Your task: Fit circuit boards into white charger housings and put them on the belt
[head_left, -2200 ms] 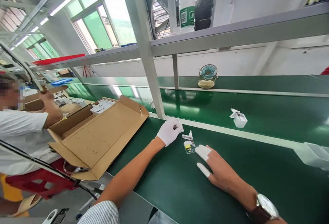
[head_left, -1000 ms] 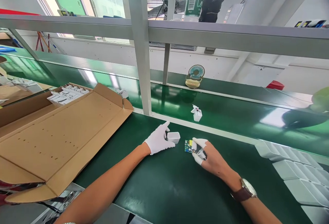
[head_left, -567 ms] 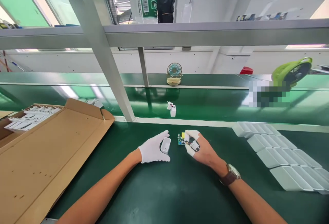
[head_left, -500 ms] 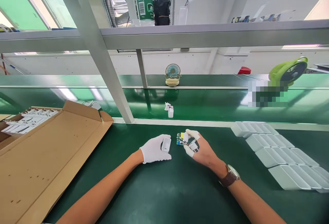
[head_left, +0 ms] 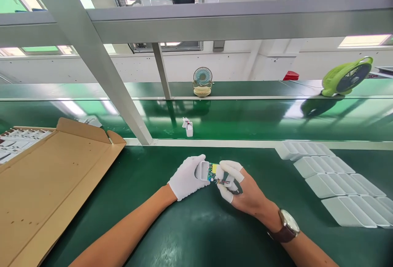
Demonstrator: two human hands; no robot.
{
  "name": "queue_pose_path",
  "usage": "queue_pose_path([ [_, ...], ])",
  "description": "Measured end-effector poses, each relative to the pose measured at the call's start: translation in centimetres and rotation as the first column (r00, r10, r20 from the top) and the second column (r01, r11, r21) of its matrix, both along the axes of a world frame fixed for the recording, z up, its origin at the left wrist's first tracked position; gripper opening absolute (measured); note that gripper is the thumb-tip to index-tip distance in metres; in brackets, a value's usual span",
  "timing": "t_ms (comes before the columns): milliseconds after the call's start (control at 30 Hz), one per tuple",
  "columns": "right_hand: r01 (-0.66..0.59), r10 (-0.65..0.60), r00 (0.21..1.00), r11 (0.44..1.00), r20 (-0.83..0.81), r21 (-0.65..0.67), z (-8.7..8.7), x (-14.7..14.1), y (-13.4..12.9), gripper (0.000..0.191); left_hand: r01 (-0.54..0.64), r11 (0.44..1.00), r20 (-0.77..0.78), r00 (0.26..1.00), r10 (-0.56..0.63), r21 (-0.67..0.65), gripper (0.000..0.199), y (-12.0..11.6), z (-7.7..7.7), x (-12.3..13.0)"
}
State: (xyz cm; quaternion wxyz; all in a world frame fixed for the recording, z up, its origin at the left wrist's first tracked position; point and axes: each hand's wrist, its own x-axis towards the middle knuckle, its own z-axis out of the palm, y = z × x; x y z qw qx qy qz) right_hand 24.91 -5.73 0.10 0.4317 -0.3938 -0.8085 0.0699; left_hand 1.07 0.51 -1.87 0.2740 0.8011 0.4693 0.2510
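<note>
My left hand (head_left: 189, 178), in a white glove, is wrapped round a white plastic housing (head_left: 203, 170) whose open end faces right. Fingertip covers are on my right hand (head_left: 241, 183), which pinches a small circuit board (head_left: 212, 172) with a yellow part and white pieces attached by wires. The board's left edge is at the mouth of the housing; how far it reaches inside I cannot tell. Beyond the hands, a similar white housing (head_left: 189, 129) with a small piece beside it stands on the green conveyor surface (head_left: 245, 120).
An open cardboard box (head_left: 61, 169) with rows of white parts lies at the left. Several white trays (head_left: 346, 209) stand at the right. A slanting metal post (head_left: 104, 62) rises at the left of the conveyor. Behind are a small fan (head_left: 202, 79) and a green fan (head_left: 346, 77).
The circuit board and the housing, apart before, have come together at the housing's mouth. My left hand has turned the housing's open end toward the board. The camera view has shifted.
</note>
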Motion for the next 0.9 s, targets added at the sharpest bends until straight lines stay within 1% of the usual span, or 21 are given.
queue_pose_path([
  [133,-0.006,0.001,0.996,0.999,0.088,0.054,-0.3,-0.2,-0.2,0.071,0.072,0.995,-0.103,0.993,-0.064,0.075,0.082,-0.3,0.2,0.1],
  [333,-0.009,0.004,0.989,0.999,0.147,0.039,-0.2,0.0,-0.2,0.073,0.087,0.985,-0.152,0.986,-0.064,0.149,0.075,-0.4,1.1,0.4],
  [433,-0.013,0.007,0.987,0.999,0.163,0.036,-0.3,-0.1,-0.2,0.073,0.110,0.983,-0.160,0.983,-0.085,0.148,0.070,-0.5,1.5,0.5],
  [567,-0.015,0.009,0.983,0.999,0.183,0.034,-0.4,-0.2,-0.1,0.071,0.131,0.979,-0.163,0.981,-0.104,0.159,0.058,-0.5,2.0,0.7],
  [767,-0.021,0.012,0.981,0.999,0.196,0.044,-0.3,-0.3,-0.2,0.070,0.184,0.970,-0.193,0.969,-0.152,0.159,0.049,-0.5,2.9,1.1],
  [900,-0.016,0.005,0.978,0.999,0.207,0.051,-0.5,-0.2,-0.2,0.068,0.159,0.977,-0.187,0.974,-0.131,0.143,0.047,-0.6,3.0,1.0],
])
